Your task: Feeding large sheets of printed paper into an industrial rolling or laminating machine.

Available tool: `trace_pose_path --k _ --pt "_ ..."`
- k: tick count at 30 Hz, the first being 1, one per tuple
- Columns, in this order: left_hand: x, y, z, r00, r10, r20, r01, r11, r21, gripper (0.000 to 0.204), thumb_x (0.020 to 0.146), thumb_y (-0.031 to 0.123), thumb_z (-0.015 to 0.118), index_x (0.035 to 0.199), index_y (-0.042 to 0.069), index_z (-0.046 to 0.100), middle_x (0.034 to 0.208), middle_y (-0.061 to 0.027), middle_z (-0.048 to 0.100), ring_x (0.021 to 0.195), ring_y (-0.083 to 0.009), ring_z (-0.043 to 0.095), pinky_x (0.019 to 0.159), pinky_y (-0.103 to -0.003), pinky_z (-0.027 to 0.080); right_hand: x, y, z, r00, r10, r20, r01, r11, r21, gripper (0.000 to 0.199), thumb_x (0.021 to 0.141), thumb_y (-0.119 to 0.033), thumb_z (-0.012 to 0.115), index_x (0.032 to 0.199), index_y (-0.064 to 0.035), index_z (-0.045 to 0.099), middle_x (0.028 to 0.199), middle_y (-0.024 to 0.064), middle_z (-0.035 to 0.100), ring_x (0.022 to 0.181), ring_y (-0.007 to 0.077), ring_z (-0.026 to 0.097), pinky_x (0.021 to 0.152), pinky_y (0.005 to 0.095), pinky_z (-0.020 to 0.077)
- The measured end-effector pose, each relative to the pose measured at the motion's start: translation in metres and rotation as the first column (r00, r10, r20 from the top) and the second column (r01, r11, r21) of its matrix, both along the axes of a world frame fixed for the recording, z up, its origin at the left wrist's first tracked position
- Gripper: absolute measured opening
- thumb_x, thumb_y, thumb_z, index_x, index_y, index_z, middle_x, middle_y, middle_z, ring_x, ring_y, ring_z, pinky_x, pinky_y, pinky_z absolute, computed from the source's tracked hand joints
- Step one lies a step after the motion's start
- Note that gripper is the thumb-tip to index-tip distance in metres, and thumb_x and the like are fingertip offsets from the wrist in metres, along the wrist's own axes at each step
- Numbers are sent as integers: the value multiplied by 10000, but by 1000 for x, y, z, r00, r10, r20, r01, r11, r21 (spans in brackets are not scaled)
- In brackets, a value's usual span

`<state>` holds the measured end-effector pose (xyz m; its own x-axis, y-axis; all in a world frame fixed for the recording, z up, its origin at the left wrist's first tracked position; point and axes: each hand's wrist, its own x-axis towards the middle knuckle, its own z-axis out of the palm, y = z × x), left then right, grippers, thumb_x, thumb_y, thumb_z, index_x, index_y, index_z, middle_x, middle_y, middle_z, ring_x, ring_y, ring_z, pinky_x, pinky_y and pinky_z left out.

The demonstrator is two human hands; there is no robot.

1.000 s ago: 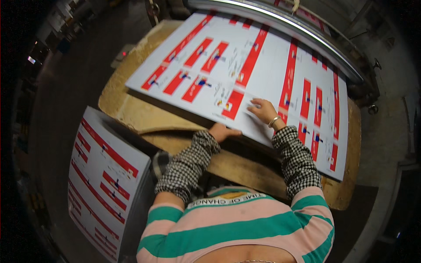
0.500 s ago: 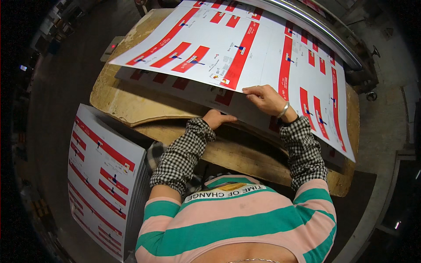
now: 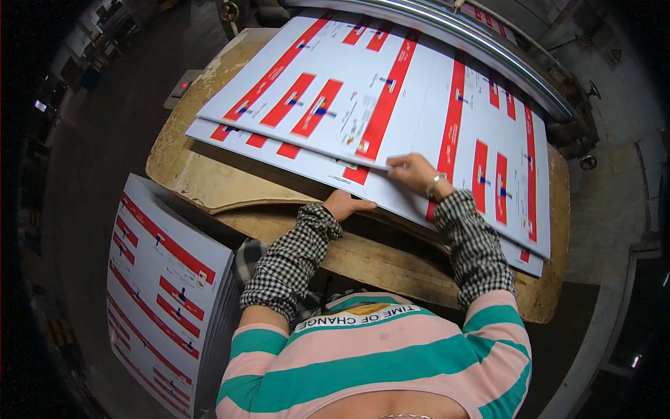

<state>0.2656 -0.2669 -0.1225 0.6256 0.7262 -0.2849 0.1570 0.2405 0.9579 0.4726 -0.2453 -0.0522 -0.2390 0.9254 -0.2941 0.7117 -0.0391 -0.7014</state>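
A large white printed sheet (image 3: 363, 105) with red bars lies on top of a second, similar printed sheet (image 3: 279, 159), whose near edge sticks out below it. My right hand (image 3: 414, 172) pinches the top sheet's near edge at about the middle, thumb and fingers closed on it. My left hand (image 3: 343, 204) is at the near edge of the lower sheet, its thumb laid along that edge. The other fingers of the left hand are mostly hidden. Both sheets rest over a worn wooden board (image 3: 185, 164) with a curved cutout at its front.
A metal roller (image 3: 481, 45) of a machine runs across the sheets' far end. At my left stands a stack of printed sheets (image 3: 157, 293). A handwheel (image 3: 587, 162) is at the right, and a small box with a red light (image 3: 185, 85) at the far left.
The top sheet's near edge has come down closer to the lower sheet, and my right hand has moved slightly nearer with it. The lower sheet now shows flat. My left hand has shifted little.
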Motion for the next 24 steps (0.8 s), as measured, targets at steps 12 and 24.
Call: trace_pose_path --k 12,24 --pt "34 13 16 990 36 135 -23 995 -93 414 678 75 650 1051 -24 502 1001 -109 561 931 -174 520 832 -273 397 24 -4 -21 899 312 308 -391 888 242 696 603 -393 649 1148 -24 425 1184 260 382 1118 334 373 893 335 335" --pt "42 12 23 970 14 -242 -41 994 -105 357 700 234 657 926 -34 587 935 -100 592 869 -155 534 791 -234 397 39 -8 21 947 322 -23 -306 918 254 166 740 -108 500 811 17 582 816 173 592 732 312 571 656 337 448"
